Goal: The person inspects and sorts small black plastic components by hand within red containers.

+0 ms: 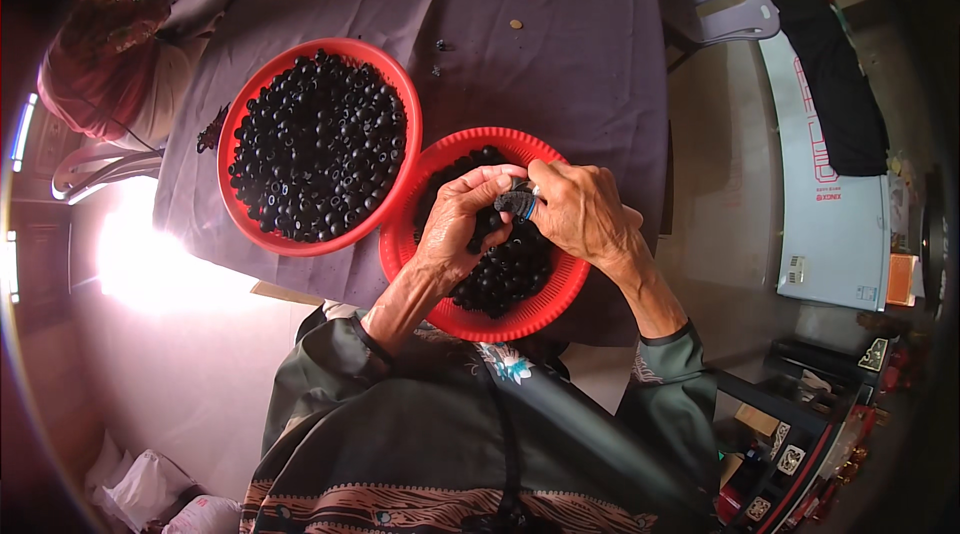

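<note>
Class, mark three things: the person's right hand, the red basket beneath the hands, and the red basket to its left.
Right hand [583, 209]: head view, back of the hand.
Basket beneath [541, 313]: head view, lower-right wall.
Left-side basket [414, 137]: head view, right rim.

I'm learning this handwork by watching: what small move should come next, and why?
Probably steady the small dark piece with the left hand while the right hand turns it slightly: both hands meet at it, above the nearer red basin with its black bead-like pieces. The right hand's exact grip is hard to make out.
</note>
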`<state>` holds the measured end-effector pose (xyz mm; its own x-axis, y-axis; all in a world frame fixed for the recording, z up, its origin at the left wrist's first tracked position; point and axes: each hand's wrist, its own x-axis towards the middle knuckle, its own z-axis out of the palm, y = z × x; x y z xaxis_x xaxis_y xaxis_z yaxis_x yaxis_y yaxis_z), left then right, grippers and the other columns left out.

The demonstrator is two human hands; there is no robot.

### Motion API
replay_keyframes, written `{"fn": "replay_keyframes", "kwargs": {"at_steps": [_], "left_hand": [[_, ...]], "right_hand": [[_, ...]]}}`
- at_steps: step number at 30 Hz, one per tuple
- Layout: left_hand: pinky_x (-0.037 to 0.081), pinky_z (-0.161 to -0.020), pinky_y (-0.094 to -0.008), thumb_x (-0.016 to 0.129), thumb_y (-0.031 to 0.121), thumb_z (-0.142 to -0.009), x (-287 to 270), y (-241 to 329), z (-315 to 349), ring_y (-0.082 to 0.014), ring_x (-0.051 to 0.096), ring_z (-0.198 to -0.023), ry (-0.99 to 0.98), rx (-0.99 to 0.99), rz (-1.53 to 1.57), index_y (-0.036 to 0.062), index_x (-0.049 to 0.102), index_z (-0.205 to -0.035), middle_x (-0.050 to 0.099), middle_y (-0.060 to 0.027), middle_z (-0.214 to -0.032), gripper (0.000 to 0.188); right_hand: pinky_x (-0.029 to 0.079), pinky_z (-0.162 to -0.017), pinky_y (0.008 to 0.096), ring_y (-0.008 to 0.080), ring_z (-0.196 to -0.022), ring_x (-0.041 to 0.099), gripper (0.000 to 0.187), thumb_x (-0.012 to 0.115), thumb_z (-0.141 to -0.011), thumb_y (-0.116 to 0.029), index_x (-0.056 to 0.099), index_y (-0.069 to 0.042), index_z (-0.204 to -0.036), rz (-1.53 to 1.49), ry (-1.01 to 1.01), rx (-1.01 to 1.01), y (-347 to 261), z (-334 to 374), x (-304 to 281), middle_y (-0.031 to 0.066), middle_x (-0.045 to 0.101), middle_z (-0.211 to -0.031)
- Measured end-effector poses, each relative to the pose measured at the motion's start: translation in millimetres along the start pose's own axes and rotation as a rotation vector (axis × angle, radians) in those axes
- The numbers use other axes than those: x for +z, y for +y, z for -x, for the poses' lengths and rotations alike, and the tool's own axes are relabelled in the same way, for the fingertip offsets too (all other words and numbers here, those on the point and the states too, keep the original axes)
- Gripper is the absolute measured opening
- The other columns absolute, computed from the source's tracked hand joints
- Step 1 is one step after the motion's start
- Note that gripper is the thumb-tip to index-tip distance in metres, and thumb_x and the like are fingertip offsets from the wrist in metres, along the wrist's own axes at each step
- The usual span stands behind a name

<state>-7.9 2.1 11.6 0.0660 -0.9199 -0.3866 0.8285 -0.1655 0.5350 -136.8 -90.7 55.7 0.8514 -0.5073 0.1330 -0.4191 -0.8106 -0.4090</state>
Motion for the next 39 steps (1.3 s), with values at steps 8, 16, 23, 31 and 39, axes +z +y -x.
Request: {"fn": "replay_keyframes", "kwargs": {"at_steps": [8,16,23,31,39], "left_hand": [[0.036,-0.040,-0.0169,0.055,0.013,-0.088,-1,0,0,-0.0065,0.049,-0.060,-0.034,0.030,-0.002,0.0013,0.059,-0.101,0.056,-0.0017,-0.081,0.018],[0.036,-0.040,-0.0168,0.056,0.014,-0.087,0,0,0,-0.0061,0.049,-0.061,-0.014,0.022,-0.026,0.0010,0.059,-0.101,0.056,-0.0013,-0.081,0.019],[0.036,-0.040,-0.0167,0.055,0.014,-0.087,-1,0,0,-0.0059,0.049,-0.061,-0.010,0.017,-0.034,0.0012,0.059,-0.100,0.056,-0.0011,-0.081,0.018],[0.035,-0.039,-0.0174,0.055,0.014,-0.088,-1,-1,-1,-0.0064,0.049,-0.061,0.008,0.002,-0.037,0.0005,0.059,-0.101,0.056,-0.0026,-0.081,0.019],[0.034,-0.038,-0.0177,0.052,0.012,-0.089,-13,-2,-4,-0.0091,0.048,-0.061,-0.199,-0.089,0.360,-0.0017,0.049,-0.113,0.052,-0.0072,-0.086,0.027]], "right_hand": [[0.045,-0.049,0.0407,0.0345,-0.058,0.059,0.033,0.064,-0.080,-0.029,0.047,-0.002,-0.073,0.001,0.003,0.027,2,-3,-3,0.0158,0.057,-0.065],[0.045,-0.049,0.0409,0.0350,-0.059,0.059,0.034,0.063,-0.081,-0.031,0.047,-0.002,-0.074,0.020,0.005,0.038,2,-1,-1,0.0160,0.057,-0.065],[0.045,-0.048,0.0403,0.0337,-0.057,0.059,0.032,0.063,-0.081,-0.029,0.047,-0.003,-0.073,-0.003,0.011,0.035,1,0,2,0.0146,0.056,-0.063],[0.045,-0.047,0.0402,0.0331,-0.055,0.058,0.028,0.066,-0.077,-0.022,0.047,-0.003,-0.072,0.028,0.057,-0.018,4,4,8,0.0141,0.056,-0.062],[0.048,-0.051,0.0366,0.0312,-0.060,0.061,0.023,0.069,-0.071,-0.014,0.051,-0.003,-0.078,-0.087,0.067,0.026,2,8,-8,0.0126,0.060,-0.065]]}}
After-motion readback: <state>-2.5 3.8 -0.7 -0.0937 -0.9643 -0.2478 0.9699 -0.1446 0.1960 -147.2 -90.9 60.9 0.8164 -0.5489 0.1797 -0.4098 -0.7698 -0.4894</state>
